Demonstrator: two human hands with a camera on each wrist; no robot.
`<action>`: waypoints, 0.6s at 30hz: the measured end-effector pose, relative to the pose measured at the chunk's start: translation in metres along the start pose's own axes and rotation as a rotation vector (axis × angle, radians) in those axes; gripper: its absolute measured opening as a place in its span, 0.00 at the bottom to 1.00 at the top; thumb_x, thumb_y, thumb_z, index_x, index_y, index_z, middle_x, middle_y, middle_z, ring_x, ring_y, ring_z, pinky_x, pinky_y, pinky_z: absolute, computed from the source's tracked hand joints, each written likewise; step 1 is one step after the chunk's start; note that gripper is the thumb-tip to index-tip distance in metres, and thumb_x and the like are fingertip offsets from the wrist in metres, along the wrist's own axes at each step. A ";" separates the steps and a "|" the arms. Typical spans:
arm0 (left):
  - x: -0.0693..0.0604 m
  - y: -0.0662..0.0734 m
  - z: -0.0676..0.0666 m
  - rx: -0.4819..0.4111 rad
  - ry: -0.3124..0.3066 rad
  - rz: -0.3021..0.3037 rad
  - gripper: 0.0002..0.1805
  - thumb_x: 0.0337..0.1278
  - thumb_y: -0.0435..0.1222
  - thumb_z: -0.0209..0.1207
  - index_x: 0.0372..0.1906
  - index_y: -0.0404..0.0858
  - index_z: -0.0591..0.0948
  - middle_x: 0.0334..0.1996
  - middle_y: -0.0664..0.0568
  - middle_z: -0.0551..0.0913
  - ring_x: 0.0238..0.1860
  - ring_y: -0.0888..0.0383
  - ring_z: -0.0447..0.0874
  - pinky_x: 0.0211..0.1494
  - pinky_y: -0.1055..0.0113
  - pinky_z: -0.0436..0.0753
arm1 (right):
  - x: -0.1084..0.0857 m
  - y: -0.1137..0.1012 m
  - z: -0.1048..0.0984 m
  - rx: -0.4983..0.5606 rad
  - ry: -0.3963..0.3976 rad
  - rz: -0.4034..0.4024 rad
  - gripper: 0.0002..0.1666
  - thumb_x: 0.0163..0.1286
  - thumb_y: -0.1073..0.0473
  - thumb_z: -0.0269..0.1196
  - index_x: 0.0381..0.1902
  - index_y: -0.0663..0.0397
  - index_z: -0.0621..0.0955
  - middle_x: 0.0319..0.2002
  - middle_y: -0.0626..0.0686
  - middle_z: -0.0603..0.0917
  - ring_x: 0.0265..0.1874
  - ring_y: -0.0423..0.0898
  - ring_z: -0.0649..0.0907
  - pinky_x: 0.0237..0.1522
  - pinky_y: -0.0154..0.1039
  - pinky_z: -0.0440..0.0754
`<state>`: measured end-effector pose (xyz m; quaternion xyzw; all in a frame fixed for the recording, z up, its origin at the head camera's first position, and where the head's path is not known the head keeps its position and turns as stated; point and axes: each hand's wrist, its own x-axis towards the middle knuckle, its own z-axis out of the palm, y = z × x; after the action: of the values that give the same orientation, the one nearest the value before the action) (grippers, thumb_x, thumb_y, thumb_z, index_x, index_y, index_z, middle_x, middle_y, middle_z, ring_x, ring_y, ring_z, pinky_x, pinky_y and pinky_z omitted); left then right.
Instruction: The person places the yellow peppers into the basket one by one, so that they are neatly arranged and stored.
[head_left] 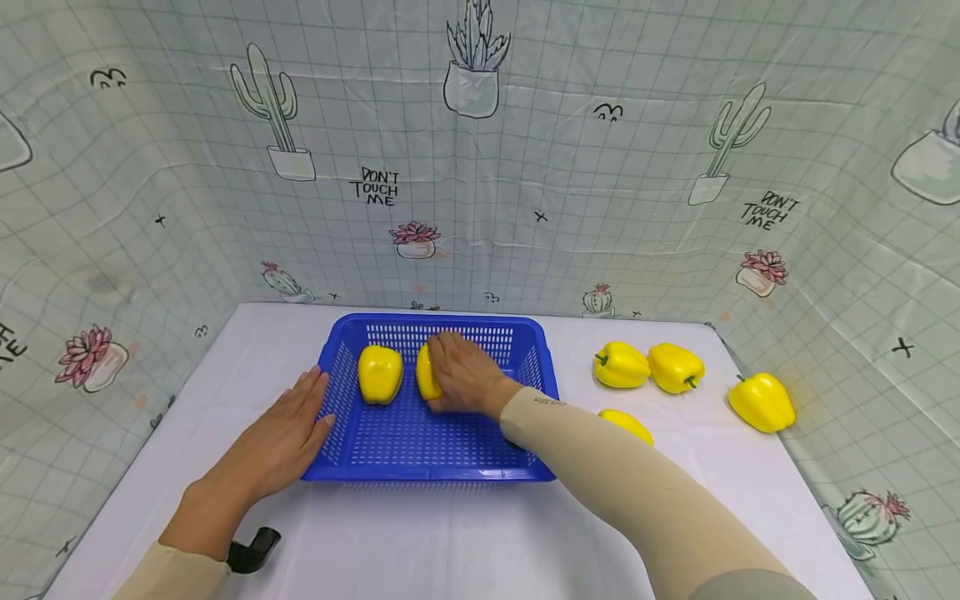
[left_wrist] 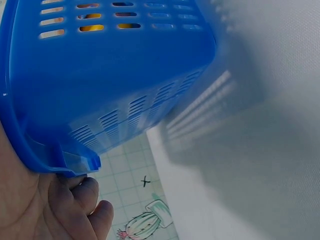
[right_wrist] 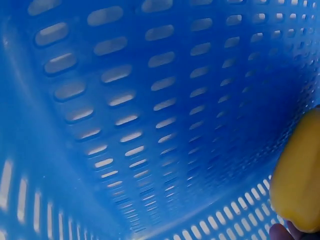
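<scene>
A blue perforated plastic basket [head_left: 427, 473] stands on the white table. Inside it, toward the left, sits a yellow bell pepper [head_left: 380, 375]. My right hand [head_left: 468, 375] reaches over the basket's right side and grips a second yellow bell pepper [head_left: 427, 372], partly covered by the fingers. The right wrist view shows that held pepper [right_wrist: 299, 172] at the right edge, with fingertips below it. Against the basket's left rim my left hand [head_left: 288, 437] rests with straight fingers. In the left wrist view, its fingers [left_wrist: 85, 200] lie by the rim's corner.
Several more yellow peppers lie right of the basket: a touching pair [head_left: 622, 365], one partly behind the right forearm [head_left: 628, 425], and one near the right edge [head_left: 761, 402]. A patterned cloth [head_left: 480, 183] hangs behind and along the sides of the table [head_left: 375, 542].
</scene>
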<state>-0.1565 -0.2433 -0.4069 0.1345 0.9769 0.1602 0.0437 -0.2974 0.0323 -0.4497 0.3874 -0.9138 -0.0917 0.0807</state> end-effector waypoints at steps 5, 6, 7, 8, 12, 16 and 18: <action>0.000 0.001 0.000 -0.002 0.000 -0.002 0.38 0.83 0.43 0.48 0.83 0.25 0.52 0.83 0.29 0.50 0.83 0.32 0.50 0.83 0.35 0.56 | -0.001 -0.003 0.003 0.025 -0.029 0.011 0.53 0.62 0.28 0.69 0.66 0.61 0.68 0.52 0.54 0.77 0.51 0.49 0.79 0.62 0.40 0.83; 0.000 0.001 0.000 -0.002 0.001 -0.003 0.38 0.83 0.43 0.48 0.83 0.25 0.52 0.83 0.29 0.50 0.83 0.32 0.50 0.83 0.35 0.56 | -0.001 -0.003 0.003 0.023 -0.033 0.014 0.53 0.62 0.27 0.69 0.67 0.61 0.68 0.53 0.55 0.77 0.52 0.49 0.79 0.62 0.40 0.84; 0.000 0.001 0.000 -0.002 0.001 -0.003 0.38 0.83 0.43 0.48 0.83 0.25 0.52 0.83 0.29 0.50 0.83 0.32 0.50 0.83 0.35 0.56 | -0.002 -0.003 0.003 0.021 -0.035 0.017 0.54 0.62 0.27 0.69 0.67 0.61 0.68 0.54 0.55 0.77 0.52 0.49 0.79 0.62 0.40 0.84; 0.000 0.001 0.000 -0.001 0.001 -0.003 0.38 0.83 0.43 0.48 0.83 0.25 0.52 0.83 0.29 0.50 0.83 0.32 0.50 0.83 0.35 0.56 | -0.002 -0.003 0.003 0.015 -0.032 0.017 0.55 0.62 0.26 0.69 0.68 0.62 0.68 0.54 0.55 0.78 0.53 0.49 0.79 0.63 0.41 0.83; 0.000 0.001 0.000 0.002 0.001 -0.006 0.38 0.82 0.44 0.49 0.83 0.26 0.53 0.84 0.30 0.50 0.83 0.32 0.50 0.83 0.35 0.57 | -0.002 -0.002 0.004 -0.012 -0.029 0.019 0.57 0.62 0.24 0.68 0.70 0.63 0.68 0.56 0.56 0.78 0.54 0.50 0.79 0.65 0.41 0.82; -0.001 0.001 0.000 0.008 0.001 -0.007 0.39 0.82 0.44 0.49 0.83 0.26 0.53 0.84 0.30 0.50 0.83 0.32 0.51 0.83 0.35 0.57 | -0.001 -0.001 0.005 -0.015 -0.032 0.018 0.59 0.62 0.23 0.68 0.70 0.63 0.67 0.57 0.56 0.78 0.55 0.50 0.79 0.65 0.41 0.82; -0.001 0.001 0.000 0.010 0.001 -0.008 0.39 0.82 0.44 0.49 0.83 0.26 0.53 0.84 0.30 0.50 0.83 0.32 0.51 0.83 0.35 0.57 | -0.001 -0.002 0.005 -0.012 -0.030 0.018 0.59 0.61 0.23 0.68 0.70 0.63 0.67 0.56 0.56 0.78 0.55 0.50 0.79 0.65 0.41 0.83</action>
<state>-0.1553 -0.2422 -0.4063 0.1309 0.9782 0.1554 0.0429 -0.2965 0.0329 -0.4552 0.3774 -0.9177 -0.1022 0.0701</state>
